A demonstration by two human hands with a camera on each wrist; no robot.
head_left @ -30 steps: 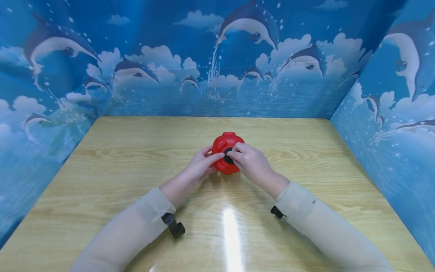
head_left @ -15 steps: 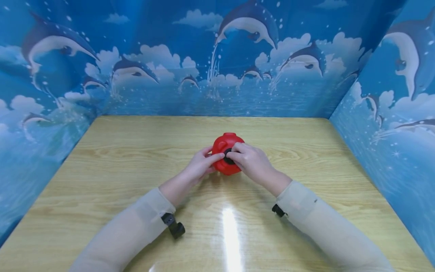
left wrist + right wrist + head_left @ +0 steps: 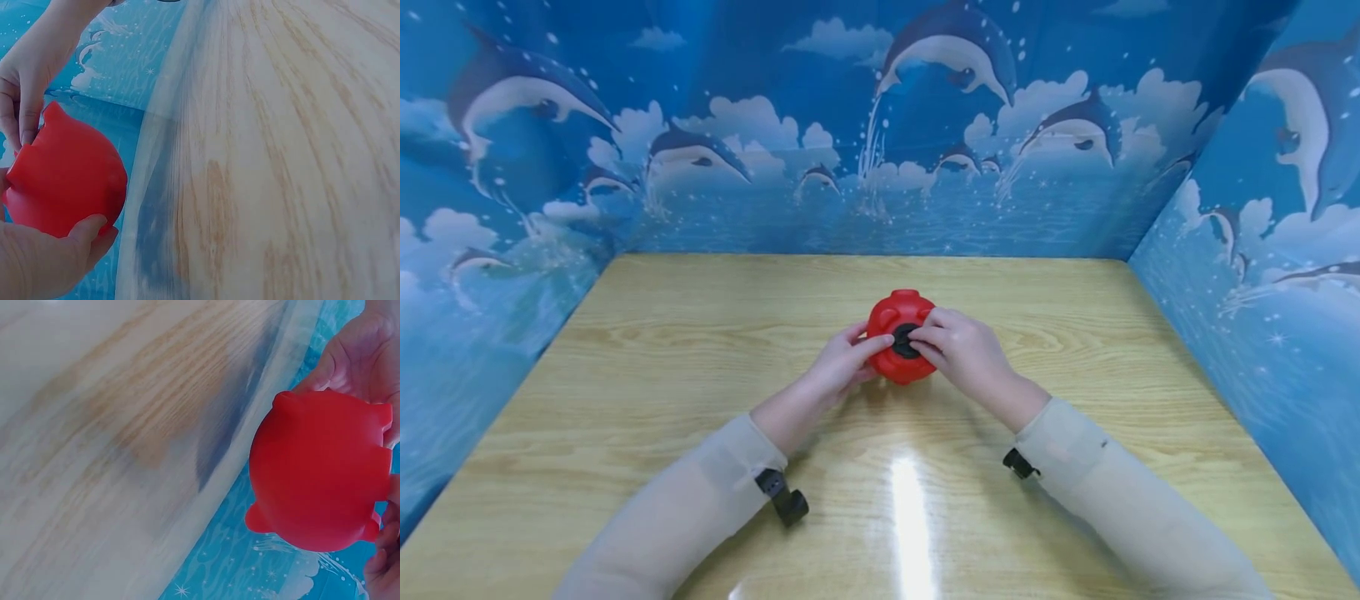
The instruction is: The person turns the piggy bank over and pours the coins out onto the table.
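Holding a red, rounded body point(image 3: 319, 469) over the table point(image 3: 715, 350), its black plug point(image 3: 902, 348) facing us.
Our left hand point(image 3: 842, 358) grips its side; our right hand point(image 3: 966, 350) pinches the plug with curled fingers.

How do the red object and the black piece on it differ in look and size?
Size: the red object is clearly bigger; the black piece covers only its middle.
Shape: the red object bulges, with stubby knobs; the black piece is disc-like.
Both look roughly round in the head view.

Round red knobbed object point(image 3: 320, 472) — black disc point(image 3: 904, 349) facing person.
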